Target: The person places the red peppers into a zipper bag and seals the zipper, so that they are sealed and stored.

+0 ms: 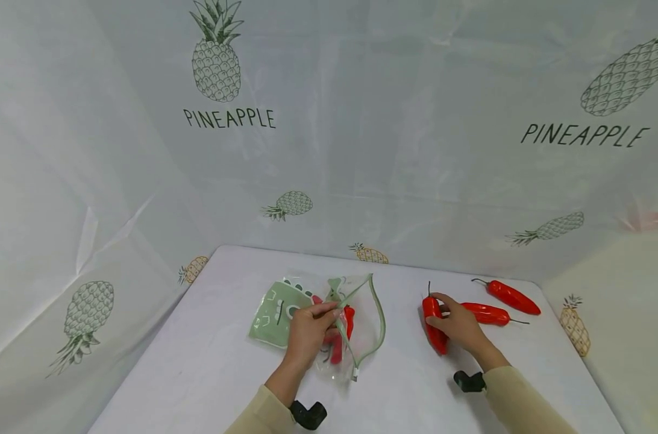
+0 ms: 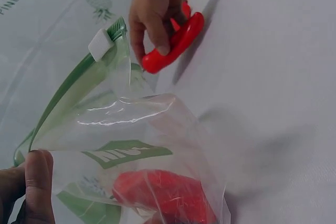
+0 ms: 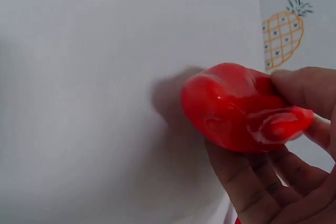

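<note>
Pinching a clear bag (image 1: 275, 316) at lower centre of the frame, the left hand (image 1: 306, 334) sits across a stretch of worktop (image 1: 396, 361) from the right hand (image 1: 463, 325), which grips a red pepper (image 1: 432, 322) at lower right.

The bag's green-edged mouth gapes toward the held pepper (red shapes (image 2: 157, 192) show through the plastic); two other peppers (image 1: 513, 296) (image 1: 486, 313) lie just past the right hand, near the worktop's right edge, while its left edge slants toward lower left.
</note>
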`<state>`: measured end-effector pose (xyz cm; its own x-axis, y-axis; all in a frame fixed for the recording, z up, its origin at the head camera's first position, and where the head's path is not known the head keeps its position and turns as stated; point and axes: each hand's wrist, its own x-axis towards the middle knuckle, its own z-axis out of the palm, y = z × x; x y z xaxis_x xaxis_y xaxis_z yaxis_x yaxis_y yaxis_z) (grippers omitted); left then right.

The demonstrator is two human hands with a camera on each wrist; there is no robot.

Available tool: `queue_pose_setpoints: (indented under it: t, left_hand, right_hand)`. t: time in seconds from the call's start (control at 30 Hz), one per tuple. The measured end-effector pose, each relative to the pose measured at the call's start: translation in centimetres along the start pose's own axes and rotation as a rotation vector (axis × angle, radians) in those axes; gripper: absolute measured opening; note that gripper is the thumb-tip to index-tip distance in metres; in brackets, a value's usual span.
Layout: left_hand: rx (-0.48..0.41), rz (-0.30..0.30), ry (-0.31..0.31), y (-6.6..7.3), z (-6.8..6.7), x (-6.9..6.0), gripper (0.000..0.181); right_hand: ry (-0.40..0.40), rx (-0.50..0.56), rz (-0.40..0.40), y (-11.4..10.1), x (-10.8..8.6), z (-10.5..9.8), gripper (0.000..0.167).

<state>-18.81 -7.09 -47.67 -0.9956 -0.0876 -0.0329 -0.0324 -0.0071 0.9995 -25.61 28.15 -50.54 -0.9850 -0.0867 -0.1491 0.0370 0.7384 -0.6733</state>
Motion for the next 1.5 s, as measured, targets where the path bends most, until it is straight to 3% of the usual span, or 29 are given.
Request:
queue_pose_setpoints:
  t: [0.43, 0.9, 1.5]
  left_hand:
    - [-0.011, 0.002, 0.006, 0.2, 0.1, 0.1, 0.025]
    - [-0.012, 0.016, 0.002, 0.2, 0.6, 0.4, 0.026]
    - [-0.013, 0.026, -0.007, 0.5, 0.8, 0.4, 0.029]
  right_hand:
    - [0.127, 0.087, -0.027, -3.1, -1.0, 0.6, 0.077]
    - [0.172, 0.162, -0.048, -5.7, -2.8, 1.4, 0.074]
    - [0.204, 0.151, -0.084, -7.5, -3.9, 2.1, 0.075]
